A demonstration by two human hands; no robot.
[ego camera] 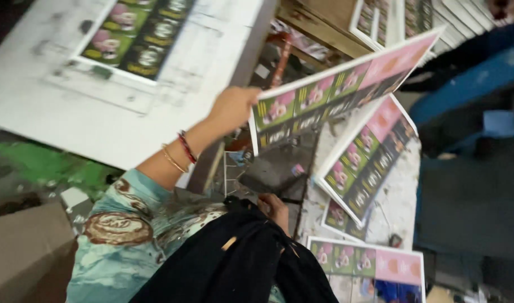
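The left hand (233, 106), raised at the end of an outstretched arm, has its fingers closed on the left corner of a printed sheet (346, 84), pinching it so that the sheet hangs in the air and slants upward to the far right. The sheet is a long, thin, stiff rectangle with a white border, carrying a row of repeated label panels in green, pink and black, and ending in a plain pink area at its far end. Two bangles (179, 152), one red and one gold, circle the left wrist. The right hand (275, 206) lies low and near, partly hidden by black cloth (240, 264); whether its fingers grip anything cannot be told. Below the held sheet, three similar printed sheets are visible: one (369, 160) lies slanted on a speckled pale surface (400, 193), a second (338, 217) shows beneath it, and a third (369, 259) lies at the near edge. Another sheet (136, 33) rests on a white board (55, 106) at the far left.
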